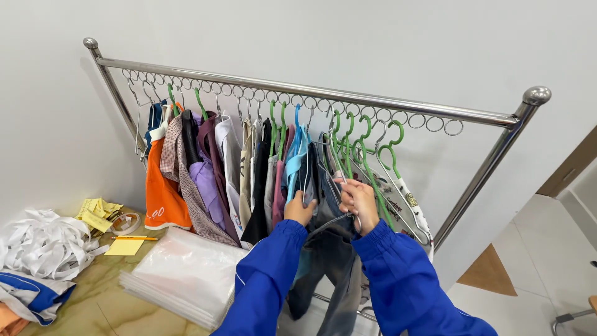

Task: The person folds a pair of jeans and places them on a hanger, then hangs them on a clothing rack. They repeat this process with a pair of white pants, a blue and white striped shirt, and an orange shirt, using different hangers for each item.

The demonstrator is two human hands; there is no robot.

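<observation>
A chrome clothes rack (pixel 311 92) with a row of rings carries several shirts and trousers on green, blue and metal hangers. My left hand (pixel 300 210), in a blue sleeve, grips the dark garment (pixel 329 249) hanging near the rack's middle. My right hand (pixel 359 202) closes on a metal hanger (pixel 341 221) and the cloth beside several empty green hangers (pixel 367 155). An orange shirt (pixel 163 193) and a plaid shirt (pixel 186 180) hang further left.
A stack of clear plastic bags (pixel 186 274) lies on the marbled table (pixel 99 298) below the rack. White strips (pixel 43 246), yellow notes (pixel 99 214), a pencil (pixel 134 238) and folded cloth (pixel 25 298) sit at the left. Tiled floor (pixel 535 261) is on the right.
</observation>
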